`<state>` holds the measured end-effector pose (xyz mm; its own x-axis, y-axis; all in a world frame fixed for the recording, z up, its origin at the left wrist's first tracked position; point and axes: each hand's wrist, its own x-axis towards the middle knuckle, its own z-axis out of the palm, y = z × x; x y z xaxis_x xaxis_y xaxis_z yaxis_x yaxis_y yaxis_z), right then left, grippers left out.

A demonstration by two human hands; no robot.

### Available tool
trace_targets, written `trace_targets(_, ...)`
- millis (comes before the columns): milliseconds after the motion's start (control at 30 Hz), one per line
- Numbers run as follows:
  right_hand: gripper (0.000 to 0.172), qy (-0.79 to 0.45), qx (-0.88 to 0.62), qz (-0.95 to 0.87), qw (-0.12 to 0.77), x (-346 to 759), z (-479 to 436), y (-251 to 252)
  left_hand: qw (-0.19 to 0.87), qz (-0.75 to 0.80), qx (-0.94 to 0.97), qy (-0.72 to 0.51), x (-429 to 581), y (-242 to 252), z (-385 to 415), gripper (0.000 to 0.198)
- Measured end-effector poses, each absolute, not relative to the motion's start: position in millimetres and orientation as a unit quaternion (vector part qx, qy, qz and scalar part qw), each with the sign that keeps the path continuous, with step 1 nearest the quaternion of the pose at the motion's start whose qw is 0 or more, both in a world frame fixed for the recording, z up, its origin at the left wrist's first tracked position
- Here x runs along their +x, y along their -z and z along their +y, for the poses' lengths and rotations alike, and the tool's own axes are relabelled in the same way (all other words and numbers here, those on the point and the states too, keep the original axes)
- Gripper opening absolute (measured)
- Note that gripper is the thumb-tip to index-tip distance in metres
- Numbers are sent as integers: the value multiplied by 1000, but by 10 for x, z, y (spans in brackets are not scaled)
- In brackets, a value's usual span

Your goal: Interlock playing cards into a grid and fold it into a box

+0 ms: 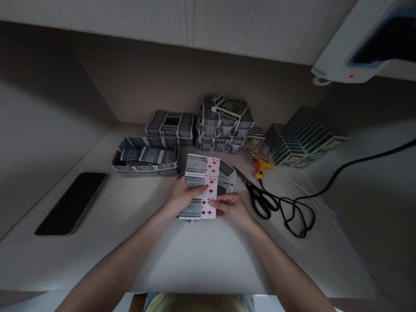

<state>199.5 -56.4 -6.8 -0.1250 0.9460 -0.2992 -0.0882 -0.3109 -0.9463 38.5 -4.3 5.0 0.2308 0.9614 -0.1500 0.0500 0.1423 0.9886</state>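
Observation:
Between my hands is a panel of joined playing cards (pixel 196 164), with grey patterned backs on its left part. Three red diamond faces, a seven, an eight and one partly covered, show down its right side. My left hand (pixel 178 195) grips the panel from the left, thumb lying across the middle card. At the lower right edge, the fingers of my right hand (pixel 234 209) pinch the bottom card. Loose playing cards (pixel 227 170) lie on the table just behind the panel, partly hidden by it.
An open card-built box (pixel 146 169) holds folded cards; more card-built blocks (pixel 224 125) stand behind, a card pack (pixel 230 108) on top. Green card packs (pixel 302 136) are stacked right. Black-handled scissors (pixel 261 201), a yellow glue gun (pixel 264 165) with its cord, and a phone (pixel 71 203) lie around.

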Motion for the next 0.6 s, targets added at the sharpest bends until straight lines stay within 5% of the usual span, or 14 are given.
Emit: trace_targets(600, 31, -638, -505, -367, 451, 2102, -495, 50, 598, 461, 540, -372, 407, -79, -66, 37)
